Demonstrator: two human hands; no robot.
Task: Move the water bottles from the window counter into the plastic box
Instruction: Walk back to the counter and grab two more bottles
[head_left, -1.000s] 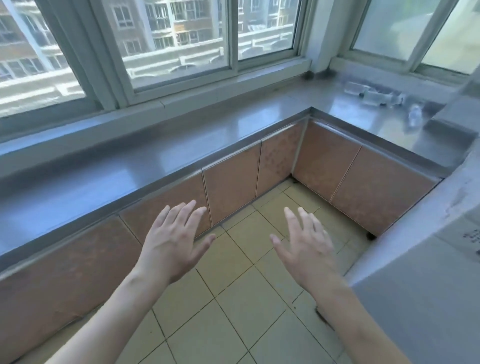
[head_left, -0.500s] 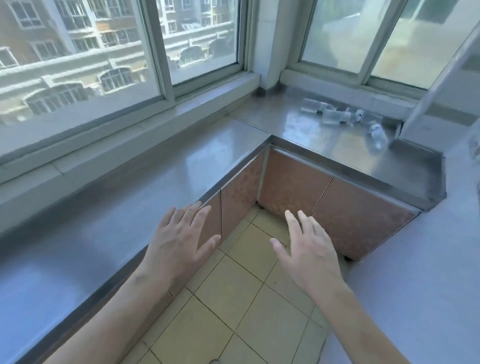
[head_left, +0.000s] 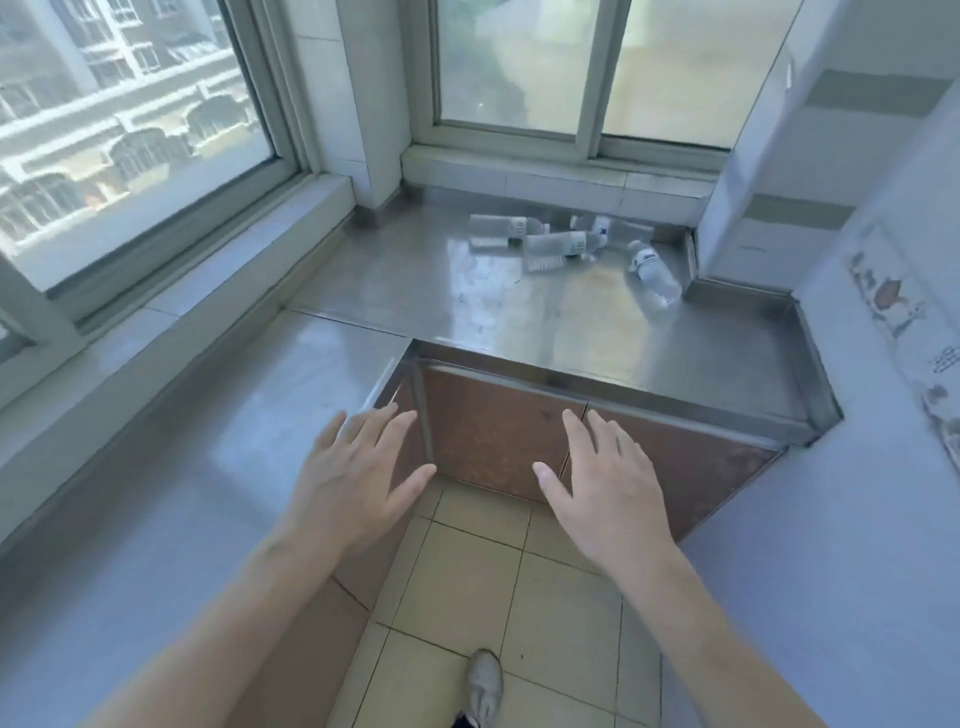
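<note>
Several clear water bottles lie on their sides on the steel window counter (head_left: 415, 280) under the far window: one at the left (head_left: 501, 227), one in the middle (head_left: 558, 244), one at the right (head_left: 655, 271). My left hand (head_left: 353, 478) and my right hand (head_left: 608, 488) are both held out in front of me, palms down, fingers spread, holding nothing. They hover well short of the bottles, above the counter's front edge and the floor. No plastic box is in view.
The L-shaped steel counter runs along the left window and turns across the far window. Brown cabinet doors (head_left: 498, 431) sit below it. A pale wall or cabinet (head_left: 857, 467) closes the right side. Beige floor tiles and my shoe (head_left: 484, 686) are below.
The view has turned right and closed in on the corner, so the bottles are now nearer and more central. Both hands stay open and spread in front of me.
</note>
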